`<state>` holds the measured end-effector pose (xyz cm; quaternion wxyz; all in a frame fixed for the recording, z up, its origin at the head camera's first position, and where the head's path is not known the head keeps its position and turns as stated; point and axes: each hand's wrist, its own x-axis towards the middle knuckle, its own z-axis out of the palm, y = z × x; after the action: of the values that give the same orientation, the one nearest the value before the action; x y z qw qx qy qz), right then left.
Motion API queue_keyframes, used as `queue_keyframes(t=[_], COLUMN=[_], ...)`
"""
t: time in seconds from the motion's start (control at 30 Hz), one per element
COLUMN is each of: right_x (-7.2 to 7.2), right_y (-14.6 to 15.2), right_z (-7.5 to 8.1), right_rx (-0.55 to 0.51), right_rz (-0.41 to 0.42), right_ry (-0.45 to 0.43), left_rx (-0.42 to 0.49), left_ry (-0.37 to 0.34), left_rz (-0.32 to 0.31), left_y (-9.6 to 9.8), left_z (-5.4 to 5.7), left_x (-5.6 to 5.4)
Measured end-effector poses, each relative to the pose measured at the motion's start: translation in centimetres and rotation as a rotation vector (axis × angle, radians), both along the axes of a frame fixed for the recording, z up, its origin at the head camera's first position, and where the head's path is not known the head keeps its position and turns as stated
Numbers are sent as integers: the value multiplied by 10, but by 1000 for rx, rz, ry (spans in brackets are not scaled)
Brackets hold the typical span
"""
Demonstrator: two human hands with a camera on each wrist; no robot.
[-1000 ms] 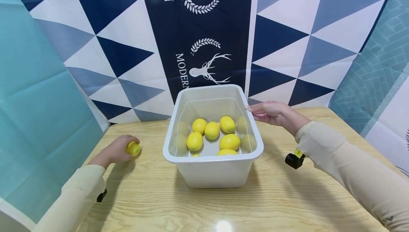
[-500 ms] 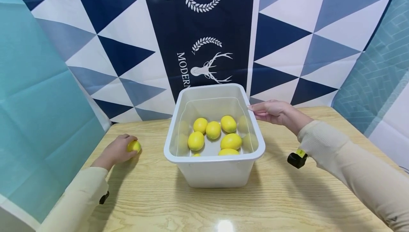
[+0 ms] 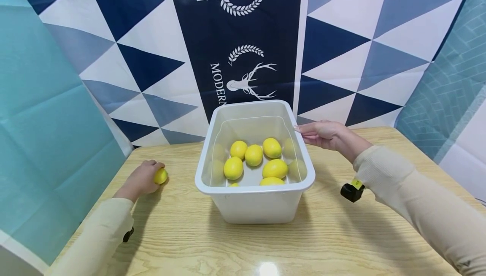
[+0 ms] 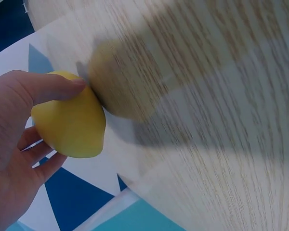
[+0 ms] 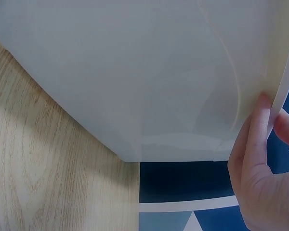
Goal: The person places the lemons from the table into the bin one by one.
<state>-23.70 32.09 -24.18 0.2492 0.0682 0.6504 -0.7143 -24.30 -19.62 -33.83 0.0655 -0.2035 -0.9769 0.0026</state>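
My left hand (image 3: 145, 177) holds a yellow lemon (image 3: 161, 176) at the left side of the table. In the left wrist view the thumb lies over the top of the lemon (image 4: 72, 120) and the other fingers curve behind it. The lemon is at or very near the tabletop; I cannot tell whether it touches. A white plastic bin (image 3: 254, 204) stands mid-table with several lemons (image 3: 253, 155) on its floor. My right hand (image 3: 322, 134) grips the bin's right rim. In the right wrist view its fingers (image 5: 255, 139) lie against the outer wall, with the thumb at the rim.
The wood-grain table (image 3: 171, 234) runs up to a patterned cloth backdrop (image 3: 152, 56) behind the bin. Teal cloth (image 3: 57, 141) hangs along the left edge. A small black device (image 3: 352, 191) is strapped at the right wrist.
The lemon has turned slightly within my left hand and stays at the same spot on the table. My right hand and the bin have not visibly moved.
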Motion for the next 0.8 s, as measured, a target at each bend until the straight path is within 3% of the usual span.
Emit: queue_keyframes(t=[0.3, 0.43, 0.8], right_x=[2, 1, 1], right_y=[-1, -1, 0], right_z=[0, 1, 0], right_rx=[-6, -11, -5], right_rz=[-8, -6, -2], right_ry=[1, 5, 11], left_rx=[64, 59, 2], left_ry=[-81, -107, -58], left_rz=[66, 60, 21], left_y=[4, 8, 21], left_z=[-2, 0, 2], left_x=[-6, -8, -2])
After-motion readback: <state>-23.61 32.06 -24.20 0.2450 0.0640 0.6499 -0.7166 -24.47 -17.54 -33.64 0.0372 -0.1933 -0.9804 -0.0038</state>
